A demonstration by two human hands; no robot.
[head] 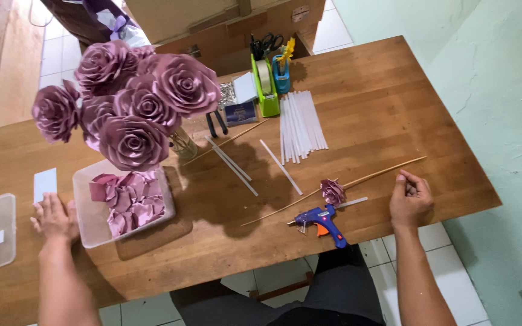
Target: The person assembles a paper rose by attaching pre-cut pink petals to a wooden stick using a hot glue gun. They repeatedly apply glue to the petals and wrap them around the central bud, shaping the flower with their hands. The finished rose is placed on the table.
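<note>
Head view: clear tub (86, 208) of mauve petals (129, 201) beside flat, empty left hand (54, 217); right hand (410, 199) loosely curled, empty.

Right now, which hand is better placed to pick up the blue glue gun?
The right hand, probably. It rests on the table close to the blue glue gun and the small rose on its stick. The left hand lies flat far across, beside the petal container.

Satiny mauve fabric roses (134, 99), seemingly; oiled wooden table (388, 108); clear plastic tub (92, 211); glossy blue plastic glue gun (321, 222).
</note>
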